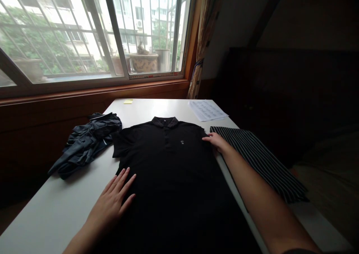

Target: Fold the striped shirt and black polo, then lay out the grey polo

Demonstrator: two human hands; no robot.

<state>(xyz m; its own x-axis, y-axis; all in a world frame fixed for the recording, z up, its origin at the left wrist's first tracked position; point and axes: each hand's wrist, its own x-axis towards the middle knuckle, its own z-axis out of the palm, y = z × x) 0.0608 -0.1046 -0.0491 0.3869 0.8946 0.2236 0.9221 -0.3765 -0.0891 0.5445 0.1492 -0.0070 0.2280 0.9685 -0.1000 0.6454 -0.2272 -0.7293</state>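
Note:
A black polo shirt (168,171) lies face up and spread out, its collar toward the window and a small white logo on the chest. My left hand (116,194) rests flat on the shirt's left edge, fingers stretched and slightly apart. At the right sleeve, my right hand (215,140) has its thumb and fingers closed on the black fabric. That sleeve is partly hidden by the hand. The shirt's lower end runs out of view at the bottom.
A crumpled heap of dark clothing (89,141) lies on the white table (36,216) at left. To the right is a striped dark cloth (258,156). Printed sheets (208,110) and a yellow note (128,101) lie at the far end, below a barred window (146,29) and curtain (204,40).

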